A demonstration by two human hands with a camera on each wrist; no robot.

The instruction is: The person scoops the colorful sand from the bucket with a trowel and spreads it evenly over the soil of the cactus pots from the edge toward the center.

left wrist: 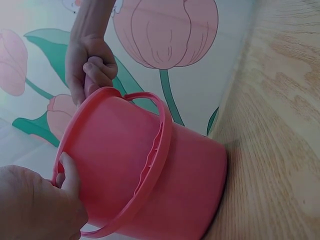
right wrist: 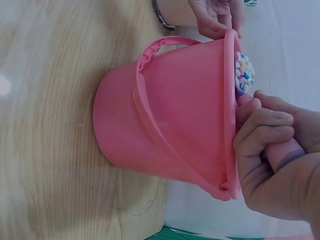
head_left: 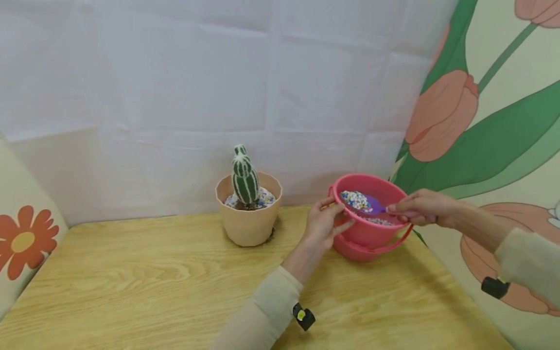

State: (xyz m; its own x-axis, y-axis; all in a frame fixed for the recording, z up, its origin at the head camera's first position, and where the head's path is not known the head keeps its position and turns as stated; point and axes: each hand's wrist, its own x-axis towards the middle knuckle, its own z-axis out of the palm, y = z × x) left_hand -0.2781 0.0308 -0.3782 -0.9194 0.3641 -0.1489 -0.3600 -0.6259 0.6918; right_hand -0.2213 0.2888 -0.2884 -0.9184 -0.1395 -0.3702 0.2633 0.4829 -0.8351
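Note:
A pink bucket (head_left: 367, 236) stands at the right of the table, with small multicoloured pebbles in it. My left hand (head_left: 321, 221) holds the near left part of its rim; in the left wrist view the thumb (left wrist: 70, 172) lies against the outer wall. My right hand (head_left: 426, 208) grips the pink handle (right wrist: 282, 152) of a small shovel with a purple blade (head_left: 375, 205). The blade bears a heap of white, blue and yellow pebbles (head_left: 356, 200) near the bucket's top. Left of the bucket is a peach flowerpot (head_left: 247, 228) holding a green-and-white cactus (head_left: 246, 182) and similar pebbles.
The bucket's handle (left wrist: 159, 150) hangs down on its near side. A white cloth (head_left: 175, 97) hangs behind the wooden table (head_left: 144, 277). A wall with painted tulips (head_left: 446, 116) borders the right side. Dark crumbs (head_left: 272, 234) lie beside the flowerpot.

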